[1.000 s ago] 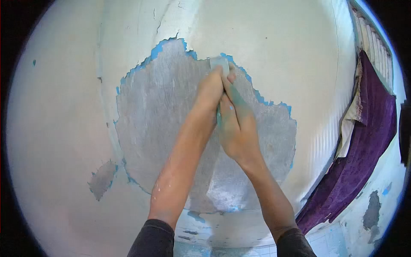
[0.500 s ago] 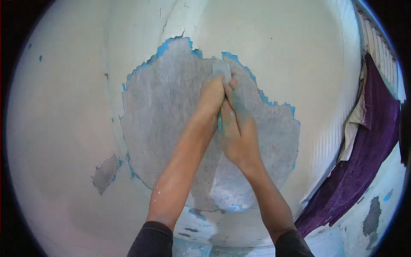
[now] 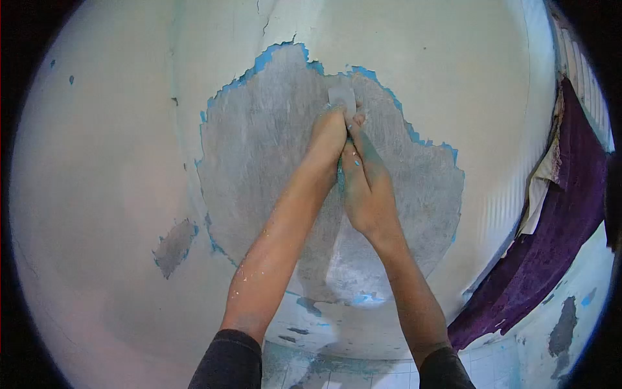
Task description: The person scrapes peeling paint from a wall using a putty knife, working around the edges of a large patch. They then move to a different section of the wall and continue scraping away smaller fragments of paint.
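A flat-bladed paint scraper (image 3: 342, 96) points up the wall, its blade on the bare grey patch (image 3: 259, 162) just below the ragged upper edge of the paint. My left hand (image 3: 329, 133) is wrapped round it close behind the blade. Below and to the right, my right hand (image 3: 370, 198) closes on the handle, its fingers pressed along it. Only a sliver of green handle shows between the two hands; the rest is hidden. Blue older paint (image 3: 262, 59) rims the patch under the cream top coat. Pale flakes cling to my left forearm.
Cream painted wall (image 3: 97, 162) surrounds the patch, with a crack above it. A smaller bare spot (image 3: 175, 247) lies lower left. Purple cloth (image 3: 531, 266) hangs at the right. Pale tiles (image 3: 350, 376) show at the bottom.
The view has shifted, so the patch appears higher and farther right. The scraper blade has drawn down from the upper paint edge, leaving a small gap. Both hands keep their grip.
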Demonstrator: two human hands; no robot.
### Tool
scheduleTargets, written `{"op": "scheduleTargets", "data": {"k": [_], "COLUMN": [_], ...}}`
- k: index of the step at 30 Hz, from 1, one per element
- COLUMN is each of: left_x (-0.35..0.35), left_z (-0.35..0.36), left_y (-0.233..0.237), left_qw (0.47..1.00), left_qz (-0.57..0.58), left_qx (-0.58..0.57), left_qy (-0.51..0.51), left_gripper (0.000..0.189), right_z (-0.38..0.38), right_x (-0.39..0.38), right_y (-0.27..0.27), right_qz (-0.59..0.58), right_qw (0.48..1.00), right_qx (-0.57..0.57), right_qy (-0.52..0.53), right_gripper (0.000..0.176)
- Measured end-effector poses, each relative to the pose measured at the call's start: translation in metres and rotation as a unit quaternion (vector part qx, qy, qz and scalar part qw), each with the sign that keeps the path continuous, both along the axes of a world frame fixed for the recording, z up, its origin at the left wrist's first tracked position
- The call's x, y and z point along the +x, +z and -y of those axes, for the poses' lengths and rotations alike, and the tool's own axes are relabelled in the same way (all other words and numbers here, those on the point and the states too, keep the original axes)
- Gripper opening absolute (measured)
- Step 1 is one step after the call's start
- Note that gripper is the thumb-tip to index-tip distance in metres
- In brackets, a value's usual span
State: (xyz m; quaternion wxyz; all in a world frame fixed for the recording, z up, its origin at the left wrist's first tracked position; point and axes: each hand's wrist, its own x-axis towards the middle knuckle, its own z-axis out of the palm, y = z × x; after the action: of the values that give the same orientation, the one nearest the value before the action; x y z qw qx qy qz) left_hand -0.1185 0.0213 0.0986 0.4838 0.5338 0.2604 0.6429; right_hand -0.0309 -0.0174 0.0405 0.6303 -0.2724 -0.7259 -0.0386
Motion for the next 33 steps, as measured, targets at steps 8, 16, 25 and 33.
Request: {"op": "scheduleTargets", "data": {"k": [8,16,25,33], "left_x": [-0.022,-0.039,-0.035,-0.042], "left_z": [-0.007,-0.012,-0.025,-0.013], "left_y": [0.013,0.003,-0.009,0.004], "left_qw": [0.994,0.975,0.978,0.987], "left_qz": [0.008,0.037,0.060,0.015], "left_qx": [0.051,0.039,-0.003,-0.004], "left_qy": [-0.099,-0.217,-0.199,-0.161], "left_gripper": [0.038,0.040,0.035,0.035], "right_z": [0.029,0.036,0.026,0.025], "right_x": [-0.051,-0.042,-0.057,-0.071], "right_y": [0.020,0.027,0.026,0.034], "right_qz": [-0.306,-0.271,-0.282,-0.317], "right_qw": [0.892,0.852,0.878,0.859], "right_qx": [-0.270,-0.355,-0.306,-0.341], "right_qy": [0.194,0.273,0.237,0.214], "right_gripper": [0.044,0.036,0.037,0.031]}}
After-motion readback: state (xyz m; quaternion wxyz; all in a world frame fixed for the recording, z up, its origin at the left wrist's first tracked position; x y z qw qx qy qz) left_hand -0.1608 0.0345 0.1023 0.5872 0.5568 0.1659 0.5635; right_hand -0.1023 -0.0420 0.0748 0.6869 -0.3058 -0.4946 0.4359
